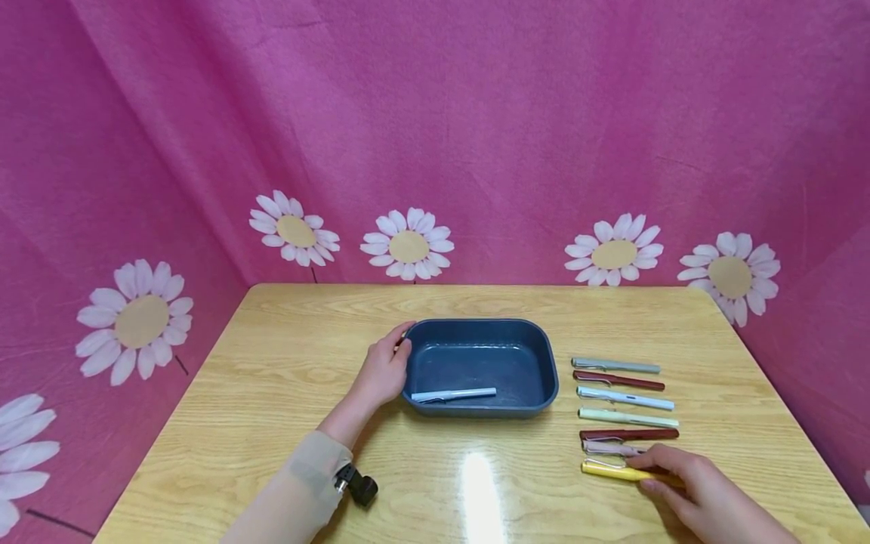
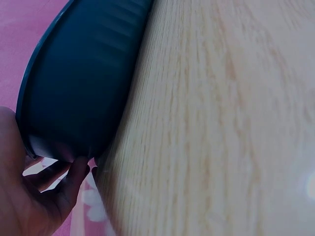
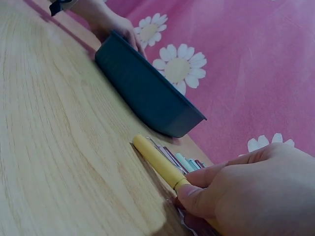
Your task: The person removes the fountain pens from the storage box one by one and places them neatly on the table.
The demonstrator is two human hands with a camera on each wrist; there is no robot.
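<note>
A dark blue rectangular tray [image 1: 484,355] sits on the table, with one pale blue pen [image 1: 454,394] lying inside along its near wall. At the tray's left end, my left hand [image 1: 383,369] grips the rim and side wall. My right hand [image 1: 700,483] pinches a yellow pen [image 1: 612,471] between thumb and fingers; its clip end points left. In the right wrist view the yellow pen [image 3: 160,161] slants close above the tabletop, part of it hidden by the hand. Just beyond it lie a pale pink pen [image 1: 605,448] and a dark red pen [image 1: 632,434].
Right of the tray, farther pens lie in a column: pale green [image 1: 628,417], light blue [image 1: 625,398], dark red [image 1: 618,380] and grey [image 1: 615,366]. A pink curtain [image 1: 476,136] with daisies borders the wooden table [image 1: 292,332]. A small black camera [image 1: 360,486] is strapped to the left wrist.
</note>
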